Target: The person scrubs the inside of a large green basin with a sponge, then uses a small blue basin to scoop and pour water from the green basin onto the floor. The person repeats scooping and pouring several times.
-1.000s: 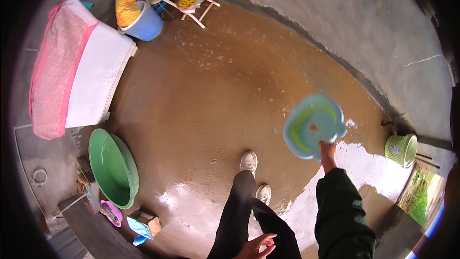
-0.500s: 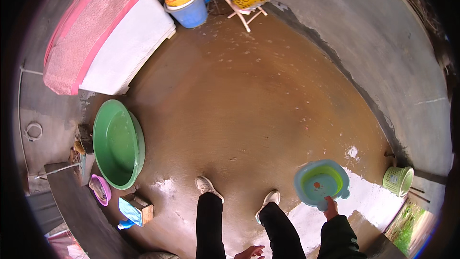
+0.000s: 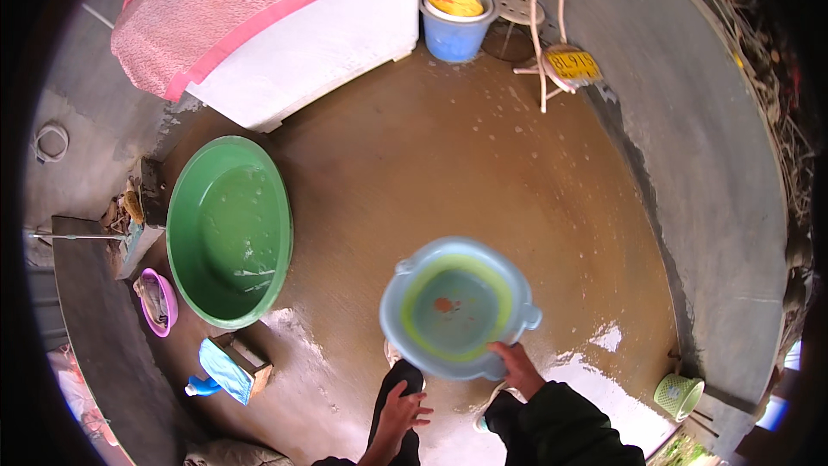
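Note:
A light blue plastic basin (image 3: pixel 461 368) with a yellow-green inner band is held out in front of my legs. My right hand (image 3: pixel 517 368) grips its near right rim. A reddish patch shows on the basin's bottom. Lower and to the left, my left hand (image 3: pixel 404 414) hangs over my leg with fingers apart, holding nothing and not touching the basin. On the floor to the left stands a large green tub (image 3: pixel 280 272), tilted in the view, with whitish streaks of glare or wetness inside.
A pink basin (image 3: pixel 170 300), a small box (image 3: pixel 259 374) with a blue cover and a blue bottle (image 3: pixel 203 387) stand at left. Far off are a cloth-draped white chest (image 3: pixel 319 69), a blue bucket (image 3: pixel 454 39) and a folding chair (image 3: pixel 542 52). A green basket (image 3: pixel 679 397) sits at right. The floor looks wet.
My right hand has brought the blue basin leftward, in front of my legs. My left hand has come up further into view. The view has turned left, toward the green tub.

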Motion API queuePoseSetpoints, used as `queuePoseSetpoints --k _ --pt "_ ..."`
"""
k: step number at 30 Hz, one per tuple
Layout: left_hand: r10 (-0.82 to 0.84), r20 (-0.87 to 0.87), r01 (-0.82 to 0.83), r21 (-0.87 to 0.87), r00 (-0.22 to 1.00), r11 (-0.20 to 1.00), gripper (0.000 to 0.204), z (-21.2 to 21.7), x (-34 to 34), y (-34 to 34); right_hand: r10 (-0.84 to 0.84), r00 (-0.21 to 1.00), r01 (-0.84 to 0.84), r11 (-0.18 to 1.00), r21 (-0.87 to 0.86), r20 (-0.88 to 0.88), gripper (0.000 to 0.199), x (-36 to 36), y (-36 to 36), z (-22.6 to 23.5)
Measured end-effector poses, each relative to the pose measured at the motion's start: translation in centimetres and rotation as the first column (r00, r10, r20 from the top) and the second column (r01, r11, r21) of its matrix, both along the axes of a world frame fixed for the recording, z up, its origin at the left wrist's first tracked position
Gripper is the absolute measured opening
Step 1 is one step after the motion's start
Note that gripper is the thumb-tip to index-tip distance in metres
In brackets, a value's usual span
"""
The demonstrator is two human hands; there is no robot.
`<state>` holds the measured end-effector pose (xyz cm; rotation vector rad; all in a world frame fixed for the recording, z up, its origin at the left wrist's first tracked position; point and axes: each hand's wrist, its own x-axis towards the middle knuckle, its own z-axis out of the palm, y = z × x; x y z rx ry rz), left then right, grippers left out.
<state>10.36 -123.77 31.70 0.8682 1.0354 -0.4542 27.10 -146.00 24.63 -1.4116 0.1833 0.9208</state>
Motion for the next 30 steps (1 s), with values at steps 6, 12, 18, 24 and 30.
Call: queuePoseSetpoints --k 6,12,18,24,30 --pt "0.232 0.029 -0.22 -0.227 0.972 0.949 0.07 -0.1 7.8 9.8 -0.053 0.941 0.063 0.998 0.018 -0.335 0.042 3.5 12.8 1.1" --pt "0.561 -0.022 -0.557 -0.162 0.827 0.815 0.046 -4.5 15.5 12.6 0.48 0.769 -0.366 0.872 0.325 -0.422 0.068 16.0 13.5 0.0" --pt "0.694 -0.022 -0.693 -0.078 0.72 0.717 0.037 -9.6 27.4 15.4 0.259 0.95 -0.264 0.964 -0.007 -0.176 0.019 43.0 12.2 -9.6" --pt "0.807 0.015 -0.799 -0.135 0.59 0.586 0.041 -12.3 42.3 16.1 -0.325 0.933 0.339 0.937 0.08 -0.153 0.013 68.9 16.4 -17.1" --pt "0.817 -0.047 -0.814 -0.134 0.574 0.565 0.045 -13.3 49.5 16.7 -0.486 0.85 0.525 0.81 0.262 -0.203 0.019 83.8 25.4 -20.4"
